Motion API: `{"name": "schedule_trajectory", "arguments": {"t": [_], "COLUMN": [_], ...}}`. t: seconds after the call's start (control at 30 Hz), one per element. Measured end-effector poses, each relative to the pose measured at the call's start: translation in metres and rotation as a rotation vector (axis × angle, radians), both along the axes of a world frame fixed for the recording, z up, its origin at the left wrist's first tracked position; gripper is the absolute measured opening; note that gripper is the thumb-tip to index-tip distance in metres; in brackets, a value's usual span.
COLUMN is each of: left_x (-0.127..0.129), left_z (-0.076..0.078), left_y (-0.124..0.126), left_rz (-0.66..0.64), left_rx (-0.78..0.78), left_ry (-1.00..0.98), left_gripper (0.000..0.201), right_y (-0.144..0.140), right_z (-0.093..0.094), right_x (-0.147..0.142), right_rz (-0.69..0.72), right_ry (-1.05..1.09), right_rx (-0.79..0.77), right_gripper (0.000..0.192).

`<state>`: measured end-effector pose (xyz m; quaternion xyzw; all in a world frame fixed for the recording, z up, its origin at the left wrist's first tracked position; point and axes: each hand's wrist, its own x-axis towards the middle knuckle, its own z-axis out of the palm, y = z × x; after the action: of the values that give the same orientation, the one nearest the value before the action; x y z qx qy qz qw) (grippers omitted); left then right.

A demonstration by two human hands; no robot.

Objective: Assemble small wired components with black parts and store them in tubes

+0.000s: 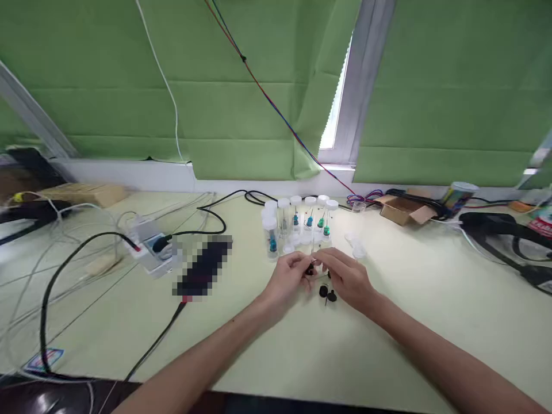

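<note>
My left hand (285, 277) is closed in a pinch around a small black piece (309, 269). My right hand (347, 279) meets it from the right, thumb and fingers pressed together beside that piece; whatever they grip is too small to make out. Just right of my fingertips lie a black round knob-like piece (323, 291) and another black piece (332, 296) with a thin stem. Beyond my hands stand several clear tubes with white caps, among them a tube with a blue piece inside (271, 238) and one with a green piece (327, 221).
A clear lidded container (357, 247) lies right of the tubes. At left are a power strip (150, 247), black and white cables and a blurred-out dark device (204, 267). An open cardboard box (403, 210), a printed canister (459, 198) and black equipment (495, 230) sit at right.
</note>
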<state>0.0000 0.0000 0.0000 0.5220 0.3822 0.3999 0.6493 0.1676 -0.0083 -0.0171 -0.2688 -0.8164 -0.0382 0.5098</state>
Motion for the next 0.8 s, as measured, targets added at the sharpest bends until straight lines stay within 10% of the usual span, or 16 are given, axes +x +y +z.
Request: {"name": "schedule_trajectory", "arguments": {"t": [0.8], "left_x": [-0.0045], "left_z": [0.0055], "left_y": [0.0055], "left_rz": [-0.080], "left_rx": [-0.095], "left_ry": [0.032], "left_gripper": [0.031], "right_y": [-0.0034], "right_z": [0.0099], "right_x": [-0.0018], "right_rz": [0.082], "right_ry": [-0.016], "right_rx": [0.012], "right_gripper": [0.049]}}
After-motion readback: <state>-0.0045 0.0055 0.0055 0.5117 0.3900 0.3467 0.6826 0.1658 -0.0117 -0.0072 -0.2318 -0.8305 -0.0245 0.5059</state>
